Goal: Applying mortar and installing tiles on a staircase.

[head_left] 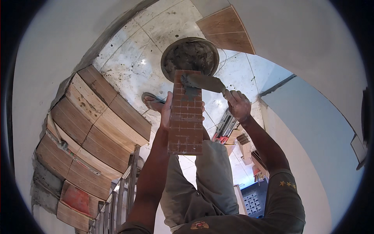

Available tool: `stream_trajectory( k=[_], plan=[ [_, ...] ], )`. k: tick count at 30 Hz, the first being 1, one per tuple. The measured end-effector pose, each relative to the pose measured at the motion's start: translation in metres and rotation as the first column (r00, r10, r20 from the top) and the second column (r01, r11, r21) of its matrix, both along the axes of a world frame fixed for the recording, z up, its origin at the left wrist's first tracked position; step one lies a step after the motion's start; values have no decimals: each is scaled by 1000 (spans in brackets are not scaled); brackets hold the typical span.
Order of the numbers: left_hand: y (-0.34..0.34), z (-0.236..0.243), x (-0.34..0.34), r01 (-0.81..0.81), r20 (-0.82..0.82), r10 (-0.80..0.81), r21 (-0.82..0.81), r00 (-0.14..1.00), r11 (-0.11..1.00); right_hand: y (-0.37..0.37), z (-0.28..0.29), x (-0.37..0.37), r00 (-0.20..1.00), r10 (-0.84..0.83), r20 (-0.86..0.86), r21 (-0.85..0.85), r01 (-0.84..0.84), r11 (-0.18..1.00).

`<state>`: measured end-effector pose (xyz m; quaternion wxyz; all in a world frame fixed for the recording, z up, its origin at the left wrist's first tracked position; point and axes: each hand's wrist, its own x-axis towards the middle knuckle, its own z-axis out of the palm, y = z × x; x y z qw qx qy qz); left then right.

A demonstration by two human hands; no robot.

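A long, narrow reddish-brown tile (pixel 186 128) is held up in front of me, its gridded back facing up. My left hand (pixel 166 111) grips it from below, with the thumb along the left edge and fingertips showing at the right edge. In my right hand (pixel 239 105) is the handle of a trowel (pixel 208 82), fingers wrapped round it. The blade lies across the far end of the tile, where a patch of wet grey mortar (pixel 191 93) is spread. Just beyond the tile stands a round bucket (pixel 165 58) with grey mortar inside.
Wood-look tiled stairs (pixel 83 128) rise on the left, with a metal level or bar (pixel 83 162) on them and a railing (pixel 132 163) alongside. More tiles (pixel 228 29) lie at the far wall. A red-and-grey tile cutter (pixel 225 126) and tile pieces (pixel 245 148) sit on the floor at right.
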<state>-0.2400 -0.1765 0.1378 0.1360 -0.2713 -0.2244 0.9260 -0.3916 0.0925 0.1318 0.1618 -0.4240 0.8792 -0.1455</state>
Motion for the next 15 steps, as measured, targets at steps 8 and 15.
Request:
stream_trajectory(
  k=[8, 15],
  plan=[
    [11, 12, 1, -112, -46, 110, -44, 993, 993, 31, -6, -37, 996, -38, -83, 195, 54, 979],
    [1, 7, -12, -26, 13, 28, -143, 1000, 989, -32, 10, -23, 954, -185, 237, -37, 199, 979]
  ],
)
